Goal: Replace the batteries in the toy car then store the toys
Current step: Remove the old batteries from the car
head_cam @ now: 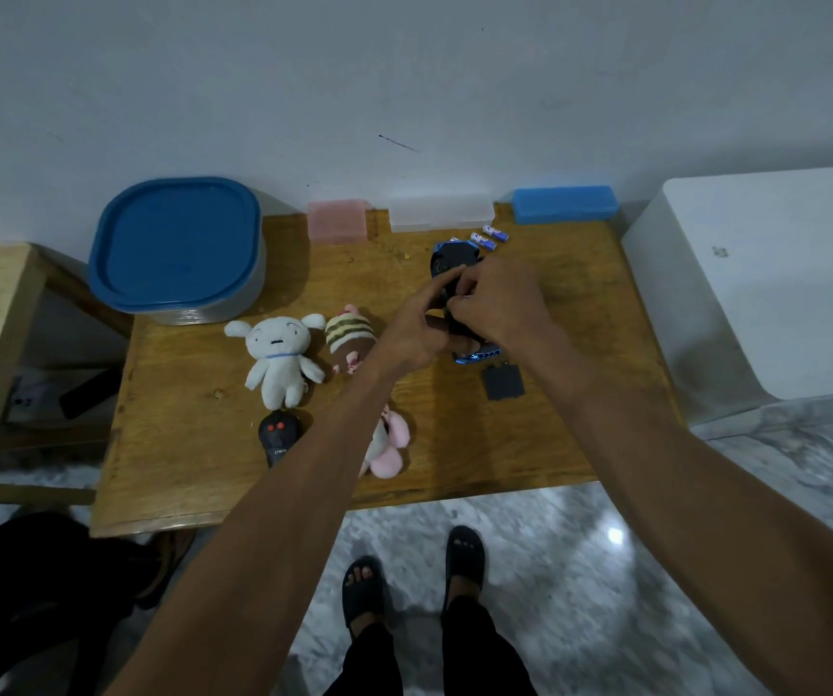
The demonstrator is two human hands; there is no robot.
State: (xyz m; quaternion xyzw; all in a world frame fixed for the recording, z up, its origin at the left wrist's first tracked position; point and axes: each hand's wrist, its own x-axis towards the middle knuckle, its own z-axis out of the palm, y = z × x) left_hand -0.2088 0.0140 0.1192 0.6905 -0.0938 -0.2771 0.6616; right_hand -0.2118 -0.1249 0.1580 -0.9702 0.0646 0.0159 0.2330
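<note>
Right of frame centre, the upturned toy car (pixel 447 266) is steadied on the counter (pixel 193 444) by the left hand (pixel 417 329) while the right hand (pixel 497 303) is curled at its battery bay; loose batteries (pixel 485 237) lie just above, the removed cover (pixel 503 381) below.

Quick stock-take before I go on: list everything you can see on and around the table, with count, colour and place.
toy car: 1, blue and black, far right of table, in both hands
batteries: at least 3, white and blue, behind the car
battery cover: 1, dark, lying near the car
remote control: 1, black with red buttons, near front edge
white plush: 1, table centre
striped plush: 1, brown and cream, right of the white plush
pink plush: 1, partly behind the left forearm
container: 1, blue lid, far left corner
small boxes: pink, clear, blue, along the wall
table: 1, wooden
left hand: grips the car
right hand: fingers on the car
</note>
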